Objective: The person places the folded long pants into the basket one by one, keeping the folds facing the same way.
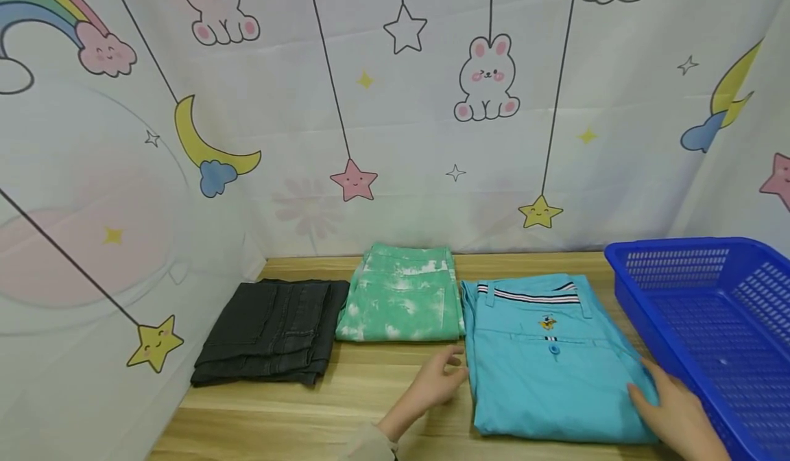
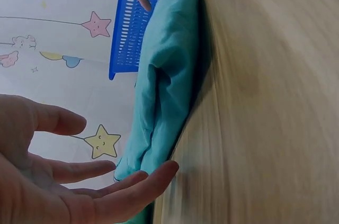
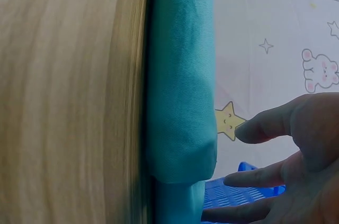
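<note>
Folded turquoise pants point(image 1: 558, 379) lie flat on the table, waistband at the back, with a striped trim, a small embroidered patch and a buttoned pocket on top. At their left edge is my left hand point(image 1: 439, 379), fingers spread and slightly bent. The left wrist view shows that hand point(image 2: 69, 181) with its fingertips beside the folded layers and nothing held. Over the front right corner of the pants comes my right hand point(image 1: 675, 409), thumb toward the top of the cloth. In the right wrist view its fingers point(image 3: 254, 176) are extended and apart beside the fold.
Folded green-and-white pants point(image 1: 401, 296) lie at the back middle, close to the turquoise ones. Folded black pants point(image 1: 268, 331) lie at the left. A blue plastic basket point(image 1: 648, 310) stands along the right side. Printed curtains point(image 1: 420, 138) enclose the wooden table point(image 1: 259, 420).
</note>
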`<state>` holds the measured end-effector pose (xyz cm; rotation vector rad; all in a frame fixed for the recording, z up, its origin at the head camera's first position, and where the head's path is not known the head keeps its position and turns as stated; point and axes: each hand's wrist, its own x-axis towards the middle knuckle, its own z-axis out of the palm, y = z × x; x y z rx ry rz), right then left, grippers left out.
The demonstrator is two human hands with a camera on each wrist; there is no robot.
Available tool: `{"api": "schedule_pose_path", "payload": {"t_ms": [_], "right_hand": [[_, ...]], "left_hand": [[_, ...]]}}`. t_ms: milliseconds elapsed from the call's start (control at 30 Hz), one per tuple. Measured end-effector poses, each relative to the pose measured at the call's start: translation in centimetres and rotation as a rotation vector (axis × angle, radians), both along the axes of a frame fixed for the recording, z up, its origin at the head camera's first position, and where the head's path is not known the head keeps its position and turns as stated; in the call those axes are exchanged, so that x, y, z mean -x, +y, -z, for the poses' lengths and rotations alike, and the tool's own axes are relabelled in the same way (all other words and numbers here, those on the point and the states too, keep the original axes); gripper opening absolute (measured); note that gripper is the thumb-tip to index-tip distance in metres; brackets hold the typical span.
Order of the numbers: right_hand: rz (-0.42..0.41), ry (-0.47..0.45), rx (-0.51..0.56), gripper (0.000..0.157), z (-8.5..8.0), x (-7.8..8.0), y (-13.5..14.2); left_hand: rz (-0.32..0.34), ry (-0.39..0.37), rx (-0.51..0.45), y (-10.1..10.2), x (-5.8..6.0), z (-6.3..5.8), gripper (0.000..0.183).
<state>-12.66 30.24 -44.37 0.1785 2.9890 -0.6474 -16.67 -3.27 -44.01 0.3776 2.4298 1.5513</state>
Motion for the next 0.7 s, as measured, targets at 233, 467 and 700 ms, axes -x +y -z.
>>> {"api": "schedule_pose_path", "payload": {"t_ms": [233,467,700], "right_hand": [[0.000,-0.012,-0.003,0.065,0.1,-0.6,0.1],[0.066,-0.168,0.033,0.077,-0.3,-1.0,-0.1],[0.237,-0.227,0.167,0.085,0.4,-2.3,0.2]], "left_hand": [[-0.029,-0.260,-0.154,0.2,-0.2,0.0,0.038],[-0.034,-0.362,-0.218,0.2,-0.3,-0.1,0.038],[-0.031,-0.419,-0.258,0.1,-0.4,0.2,0.038]]}}
